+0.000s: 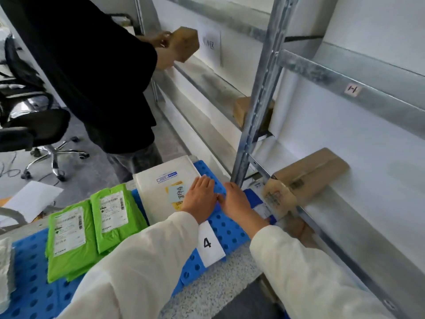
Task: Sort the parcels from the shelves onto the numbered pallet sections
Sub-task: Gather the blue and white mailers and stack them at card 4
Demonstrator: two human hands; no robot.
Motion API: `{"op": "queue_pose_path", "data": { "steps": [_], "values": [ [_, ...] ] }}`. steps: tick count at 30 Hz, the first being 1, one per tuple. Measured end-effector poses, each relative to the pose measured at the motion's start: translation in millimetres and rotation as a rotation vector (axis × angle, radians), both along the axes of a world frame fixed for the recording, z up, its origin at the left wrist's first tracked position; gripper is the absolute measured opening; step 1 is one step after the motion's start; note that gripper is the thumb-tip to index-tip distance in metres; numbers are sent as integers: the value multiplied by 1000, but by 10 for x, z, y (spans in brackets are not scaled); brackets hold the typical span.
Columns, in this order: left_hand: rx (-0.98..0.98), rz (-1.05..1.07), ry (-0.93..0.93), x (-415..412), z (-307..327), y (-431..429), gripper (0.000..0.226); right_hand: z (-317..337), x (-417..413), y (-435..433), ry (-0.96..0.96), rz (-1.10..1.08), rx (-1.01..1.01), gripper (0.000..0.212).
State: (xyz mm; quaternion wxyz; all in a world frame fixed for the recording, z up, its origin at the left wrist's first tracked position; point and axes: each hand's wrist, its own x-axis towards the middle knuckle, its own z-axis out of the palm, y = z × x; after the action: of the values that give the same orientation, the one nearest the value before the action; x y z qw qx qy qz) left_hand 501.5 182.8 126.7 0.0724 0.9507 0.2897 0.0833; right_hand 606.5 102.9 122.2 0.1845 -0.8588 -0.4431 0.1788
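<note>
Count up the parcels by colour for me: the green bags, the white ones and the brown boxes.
Green mailer bags, labels showing: 2
White flat parcel: 1
Brown cardboard boxes: 4
Total: 7
More green bags may lie hidden under the top ones.

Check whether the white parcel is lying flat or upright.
Flat: the white parcel lies label-up on the blue pallet.

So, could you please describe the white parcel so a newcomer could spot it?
Find the blue pallet at the foot of the metal shelving. At its far end, beyond the card marked 4, lies a flat white parcel. Unlike the green bags beside it, it carries a pale blue handwritten note.
</note>
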Motion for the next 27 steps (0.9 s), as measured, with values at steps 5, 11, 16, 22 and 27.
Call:
{"op": "queue_pose_path", "data": {
  "steps": [5,11,16,22,27],
  "values": [
    [37,-203,103,193,-43,-333,52,-172,190,-528,95,-41,-88,55],
    [0,-247,143,392,-78,-641,47,-308,349,-1123,267,-60,-175,65],
    [-70,-210,147,486,-394,-898,45,-557,407,-1503,354,-118,-210,58],
    [-76,-278,191,782,-642,-668,44,-820,760,-1586,325,-249,-244,45],
    [-97,-281,259,1302,-994,-81,36,-1312,1193,-1308,327,-331,-322,52]
  ]
}}
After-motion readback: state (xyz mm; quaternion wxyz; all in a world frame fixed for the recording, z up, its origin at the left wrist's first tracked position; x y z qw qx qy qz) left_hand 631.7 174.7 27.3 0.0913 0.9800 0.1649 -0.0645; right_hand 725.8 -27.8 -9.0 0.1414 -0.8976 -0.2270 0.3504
